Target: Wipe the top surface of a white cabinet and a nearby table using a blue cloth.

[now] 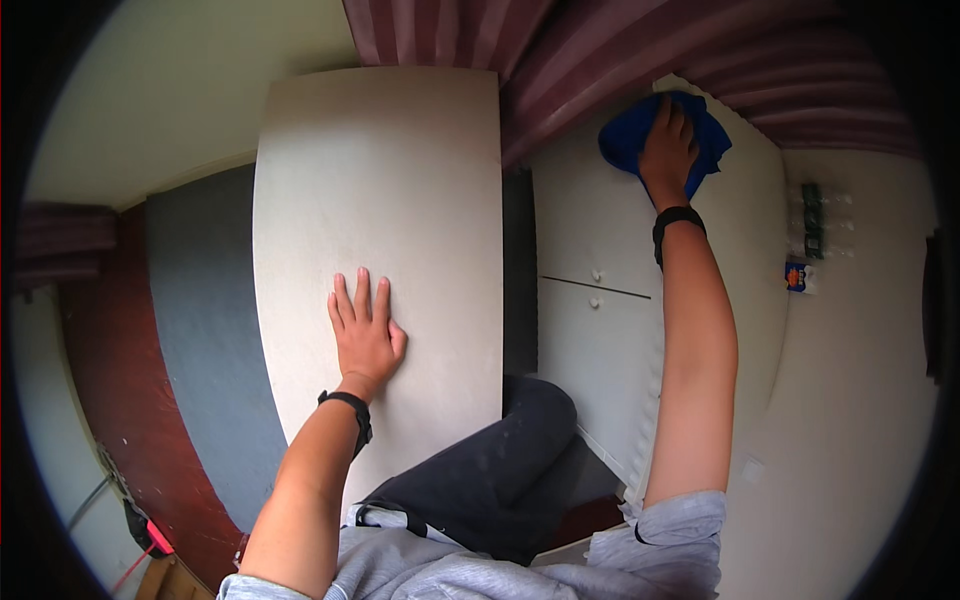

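Observation:
My left hand [365,337] lies flat, fingers spread, on a large pale board [390,180] in front of me. It holds nothing. Out to the upper right, my right hand [669,154] presses a crumpled blue cloth [626,142] against the pale top of a white cabinet [739,247]. Parts of the cloth stick out on both sides of the fingers. Below the reach of that hand, the cabinet's front [592,360] shows two panels with small round knobs. A black band sits on each of my wrists.
A striped purple curtain [600,67] hangs along the far side. Several clear bottles with green labels [813,221] and a small blue-and-white packet [800,277] are at the right. Left of the board are a grey mat [210,330] and dark red floor [127,337]. My knee [540,405] is bent beside the board.

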Demonstrator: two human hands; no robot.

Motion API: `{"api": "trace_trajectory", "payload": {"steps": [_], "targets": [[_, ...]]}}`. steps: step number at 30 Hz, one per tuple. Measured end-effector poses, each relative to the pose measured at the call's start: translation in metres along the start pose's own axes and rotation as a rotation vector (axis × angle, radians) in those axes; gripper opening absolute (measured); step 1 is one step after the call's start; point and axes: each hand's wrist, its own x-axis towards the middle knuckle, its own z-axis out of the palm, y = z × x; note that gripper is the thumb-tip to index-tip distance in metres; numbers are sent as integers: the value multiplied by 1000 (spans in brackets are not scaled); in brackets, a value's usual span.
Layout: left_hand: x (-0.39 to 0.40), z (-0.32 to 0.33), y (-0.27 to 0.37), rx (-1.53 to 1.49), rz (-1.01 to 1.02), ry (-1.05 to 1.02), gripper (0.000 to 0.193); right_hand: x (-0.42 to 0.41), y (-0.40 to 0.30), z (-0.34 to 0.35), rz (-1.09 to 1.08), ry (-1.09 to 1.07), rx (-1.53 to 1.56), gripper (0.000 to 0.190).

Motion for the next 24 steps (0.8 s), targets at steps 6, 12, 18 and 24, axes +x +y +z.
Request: {"api": "trace_trajectory", "payload": {"steps": [6,12,18,24], "targets": [[3,3,1,15,7,-30,70,42,-1,24,7,60,-116,71],[-1,3,-3,14,-5,-29,70,61,-10,26,-12,48,-71,66],[-1,-1,-2,6,-1,-15,70,41,1,17,-6,-16,-61,77],[-2,3,-2,23,-3,92,66,-28,20,-4,-83,66,113,80]]}}
